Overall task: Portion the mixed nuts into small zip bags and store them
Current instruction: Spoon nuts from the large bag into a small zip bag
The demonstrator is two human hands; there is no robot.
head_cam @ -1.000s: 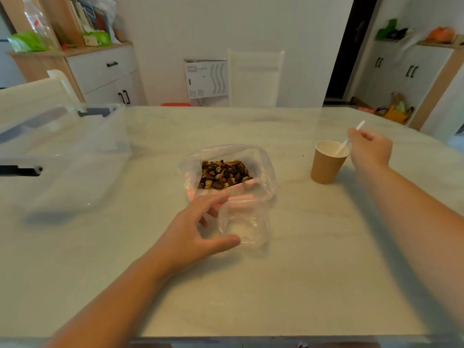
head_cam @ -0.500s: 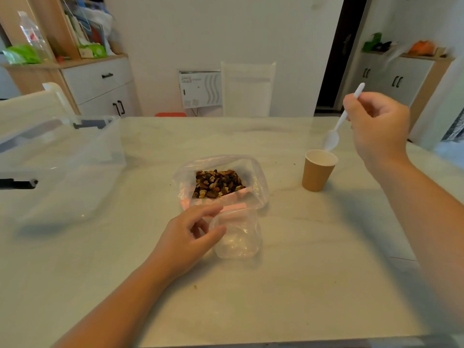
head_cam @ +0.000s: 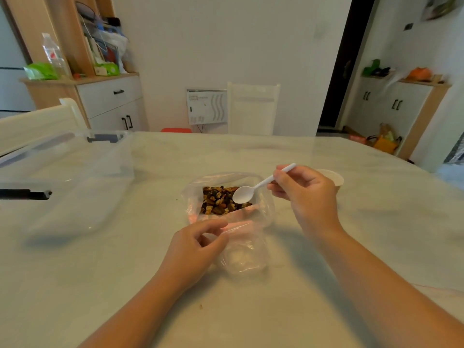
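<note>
Mixed nuts (head_cam: 220, 202) lay in an open large zip bag (head_cam: 263, 212) at table (head_cam: 125, 285) centre. Right hand (head_cam: 305, 194) pinched a white plastic spoon (head_cam: 253, 190), bowl pointing left over them, handle running far-right. Left hand (head_cam: 193, 249) pinched the small zip bag (head_cam: 244, 257) mouth; paper cup (head_cam: 334, 179) half hidden.

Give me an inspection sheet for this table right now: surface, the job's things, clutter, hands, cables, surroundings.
Surface: pale marble-look table; a small crumb near the front edge.
Job's things: large bag of mixed nuts, open at centre; small zip bag, empty, just in front of it; white plastic spoon over the nuts, bowl empty.
Clutter: paper cup behind the right hand; clear storage bin at left.
Hands: left hand pinches the small zip bag's mouth; right hand holds the spoon's handle.
Cables: nothing seen on the table.
Surroundings: white chair across the table; cabinet at back left.
</note>
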